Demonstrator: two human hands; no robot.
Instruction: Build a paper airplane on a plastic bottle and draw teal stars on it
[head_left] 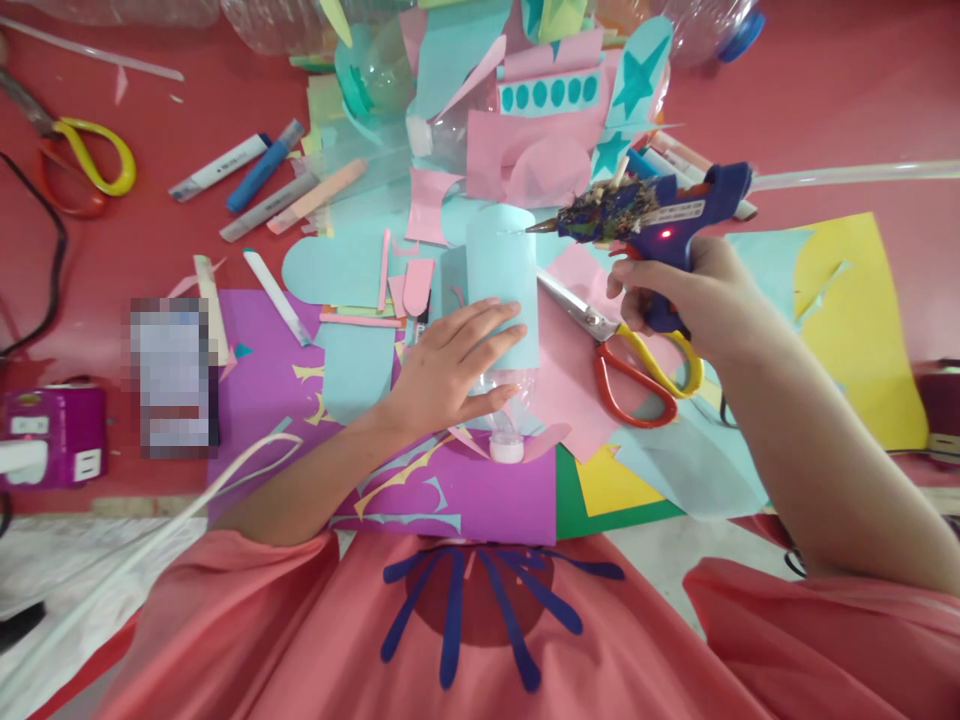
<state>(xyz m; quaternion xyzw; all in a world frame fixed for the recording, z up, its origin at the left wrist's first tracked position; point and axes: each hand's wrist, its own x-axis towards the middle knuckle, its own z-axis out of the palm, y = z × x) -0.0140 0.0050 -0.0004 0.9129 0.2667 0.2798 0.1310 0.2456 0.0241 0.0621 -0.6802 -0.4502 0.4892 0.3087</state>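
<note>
A clear plastic bottle point(514, 390) with a white cap lies with its neck towards me, wrapped in light blue paper point(501, 270). My left hand point(457, 370) rests on it, fingers spread over the paper and the bottle's shoulder. In my right hand point(694, 290) is a blue hot glue gun point(667, 225), its red light lit and its body crusted with debris. The nozzle tip points left, at the upper right of the wrapped paper; whether it touches cannot be told. Scissors point(626, 355) with red and yellow handles lie below the gun.
Markers point(262, 175) and more scissors point(97, 155) lie at the left, near a blurred phone point(176, 375) and a purple power adapter point(56, 435). Paper cutouts and plastic bottles crowd the back. Purple paper point(517, 505) lies in front, yellow paper point(862, 330) at the right.
</note>
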